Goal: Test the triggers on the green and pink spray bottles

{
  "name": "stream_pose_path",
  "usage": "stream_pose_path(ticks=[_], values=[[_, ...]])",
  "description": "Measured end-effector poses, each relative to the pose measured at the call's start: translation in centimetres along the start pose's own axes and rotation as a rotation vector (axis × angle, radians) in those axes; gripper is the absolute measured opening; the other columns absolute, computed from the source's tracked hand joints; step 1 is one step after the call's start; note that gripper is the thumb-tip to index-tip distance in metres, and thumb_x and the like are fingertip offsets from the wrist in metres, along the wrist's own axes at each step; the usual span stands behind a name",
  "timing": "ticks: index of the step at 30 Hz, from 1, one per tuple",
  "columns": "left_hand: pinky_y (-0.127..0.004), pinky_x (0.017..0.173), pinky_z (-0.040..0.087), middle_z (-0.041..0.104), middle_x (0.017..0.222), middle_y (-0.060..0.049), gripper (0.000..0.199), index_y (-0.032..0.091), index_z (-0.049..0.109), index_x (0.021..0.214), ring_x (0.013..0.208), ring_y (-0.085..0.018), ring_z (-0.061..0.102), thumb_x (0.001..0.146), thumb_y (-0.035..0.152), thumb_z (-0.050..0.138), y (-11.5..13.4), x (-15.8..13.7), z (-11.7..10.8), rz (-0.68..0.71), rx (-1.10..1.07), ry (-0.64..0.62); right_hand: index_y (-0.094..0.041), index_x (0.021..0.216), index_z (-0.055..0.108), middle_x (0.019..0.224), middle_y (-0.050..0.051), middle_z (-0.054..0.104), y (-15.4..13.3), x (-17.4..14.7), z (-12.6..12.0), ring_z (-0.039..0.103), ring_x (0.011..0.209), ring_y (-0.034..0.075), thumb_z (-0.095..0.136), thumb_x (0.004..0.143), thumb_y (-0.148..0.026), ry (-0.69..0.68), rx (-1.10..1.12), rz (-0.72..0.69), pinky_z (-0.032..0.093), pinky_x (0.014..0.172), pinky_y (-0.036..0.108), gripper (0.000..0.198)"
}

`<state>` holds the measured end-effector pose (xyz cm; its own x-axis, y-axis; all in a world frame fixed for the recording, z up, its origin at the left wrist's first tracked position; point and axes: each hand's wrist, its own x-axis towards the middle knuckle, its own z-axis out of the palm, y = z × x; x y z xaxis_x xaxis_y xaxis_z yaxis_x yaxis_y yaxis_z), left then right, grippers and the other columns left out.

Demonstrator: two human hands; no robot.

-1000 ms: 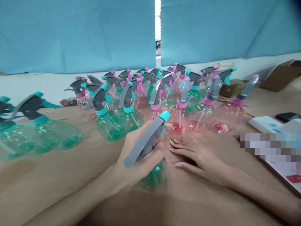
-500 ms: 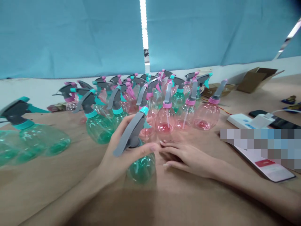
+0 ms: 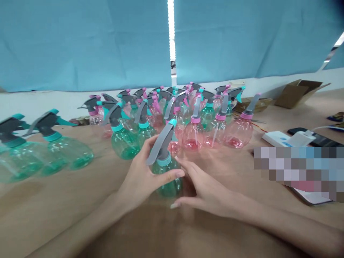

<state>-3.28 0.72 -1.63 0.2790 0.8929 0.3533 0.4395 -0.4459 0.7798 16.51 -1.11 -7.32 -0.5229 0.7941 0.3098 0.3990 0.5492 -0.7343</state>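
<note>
A clear green spray bottle (image 3: 169, 188) with a grey trigger head and turquoise collar stands upright in front of me. My left hand (image 3: 141, 177) is wrapped around its upper body, thumb across the near side. On the bottle's right side, my right hand (image 3: 205, 188) has its fingers and thumb apart, close to the bottle; whether the fingertips touch it I cannot tell. Just behind are a pink spray bottle (image 3: 192, 138) and another green spray bottle (image 3: 125, 147).
More green bottles (image 3: 77, 154) stand at the left, and several mixed pink and green ones fill the back. To the right lie a white power strip (image 3: 276, 138), a dark phone (image 3: 324, 139) and a partly blurred flat device (image 3: 314, 196). A cardboard box (image 3: 288, 96) sits behind.
My right hand has moved in from the table to the held bottle's side, its thumb swinging toward me. The bottle now appears more upright. The whole view has shifted slightly.
</note>
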Motion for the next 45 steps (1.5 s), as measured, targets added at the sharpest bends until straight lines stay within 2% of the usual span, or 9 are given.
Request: stream_pose_path(ticks=[6, 13, 17, 20, 23, 26, 32, 40, 45], values=[[-0.044, 0.094, 0.052, 0.066, 0.123, 0.001, 0.043, 0.034, 0.055, 0.116, 0.116, -0.028, 0.061, 0.079, 0.046, 0.074, -1.0, -2.3, -1.1, -0.072, 0.078, 0.005, -0.027, 0.147, 0.034, 0.145, 0.011, 0.051, -1.0, 1.4, 1.3, 0.05, 0.13, 0.031, 0.079, 0.078, -0.034, 0.022, 0.26, -0.071, 0.044, 0.105, 0.05, 0.083], [-0.034, 0.078, 0.059, 0.07, 0.116, 0.002, 0.039, 0.033, 0.058, 0.115, 0.11, -0.026, 0.064, 0.082, 0.047, 0.071, -1.6, -4.1, -3.5, -0.092, 0.171, 0.024, -0.024, 0.148, 0.034, 0.143, 0.013, 0.052, -1.8, 2.9, 2.9, 0.049, 0.131, 0.031, 0.083, 0.072, -0.044, -0.049, 0.089, -0.052, 0.042, 0.107, 0.049, 0.093], [-0.032, 0.067, 0.06, 0.072, 0.111, 0.001, 0.039, 0.032, 0.061, 0.111, 0.102, -0.029, 0.068, 0.08, 0.052, 0.07, -2.6, -5.8, -6.0, -0.136, 0.226, 0.071, -0.02, 0.15, 0.027, 0.156, 0.017, 0.034, -2.1, 3.9, 3.5, 0.034, 0.141, 0.034, 0.076, 0.069, -0.064, -0.077, -0.047, -0.052, 0.037, 0.11, 0.054, 0.104], [-0.035, 0.067, 0.06, 0.072, 0.114, 0.0, 0.04, 0.032, 0.063, 0.111, 0.101, -0.032, 0.069, 0.08, 0.057, 0.068, -4.0, -7.1, -8.2, -0.262, 0.249, 0.144, -0.021, 0.148, 0.03, 0.152, 0.016, 0.039, -2.4, 5.5, 3.6, 0.041, 0.137, 0.032, 0.066, 0.081, -0.063, -0.041, -0.088, -0.066, 0.041, 0.107, 0.052, 0.087], [-0.048, 0.089, 0.057, 0.071, 0.121, -0.004, 0.051, 0.029, 0.063, 0.114, 0.117, -0.037, 0.062, 0.076, 0.063, 0.068, -5.5, -7.7, -10.7, -0.317, 0.275, 0.268, -0.022, 0.137, 0.046, 0.13, 0.012, 0.06, -3.2, 7.9, 3.5, 0.064, 0.111, 0.028, 0.061, 0.09, -0.052, 0.037, -0.108, -0.034, 0.05, 0.096, 0.05, 0.057], [-0.054, 0.1, 0.049, 0.07, 0.123, -0.007, 0.056, 0.026, 0.06, 0.118, 0.117, -0.037, 0.061, 0.076, 0.063, 0.068, -6.8, -7.4, -13.0, -0.264, 0.264, 0.331, -0.022, 0.126, 0.056, 0.12, 0.01, 0.066, -4.3, 10.5, 3.6, 0.071, 0.085, 0.024, 0.061, 0.091, -0.046, 0.045, -0.172, 0.035, 0.054, 0.086, 0.047, 0.044], [-0.053, 0.1, 0.05, 0.069, 0.122, -0.007, 0.048, 0.024, 0.06, 0.112, 0.114, -0.034, 0.063, 0.078, 0.058, 0.069, -8.3, -5.2, -16.0, -0.228, 0.334, 0.291, -0.022, 0.135, 0.052, 0.127, 0.013, 0.064, -5.6, 14.5, 4.3, 0.068, 0.099, 0.032, 0.064, 0.088, -0.049, 0.082, -0.282, 0.116, 0.051, 0.088, 0.05, 0.056], [-0.051, 0.099, 0.05, 0.066, 0.123, -0.011, 0.048, 0.02, 0.057, 0.117, 0.114, -0.033, 0.063, 0.083, 0.055, 0.062, -9.2, -3.1, -16.9, -0.207, 0.305, 0.23, -0.013, 0.149, 0.033, 0.074, 0.007, 0.07, -5.5, 17.9, 4.6, 0.067, 0.053, 0.026, 0.063, 0.087, -0.054, -0.011, -0.074, 0.278, 0.054, 0.05, 0.042, 0.08], [-0.051, 0.099, 0.05, 0.064, 0.126, -0.013, 0.046, 0.017, 0.055, 0.123, 0.117, -0.031, 0.061, 0.087, 0.047, 0.06, -10.3, -1.8, -16.8, -0.131, 0.357, 0.203, -0.012, 0.144, 0.039, 0.064, 0.005, 0.067, -6.1, 19.5, 4.9, 0.064, 0.045, 0.025, 0.065, 0.085, -0.055, -0.033, -0.014, 0.333, 0.053, 0.045, 0.04, 0.077]])
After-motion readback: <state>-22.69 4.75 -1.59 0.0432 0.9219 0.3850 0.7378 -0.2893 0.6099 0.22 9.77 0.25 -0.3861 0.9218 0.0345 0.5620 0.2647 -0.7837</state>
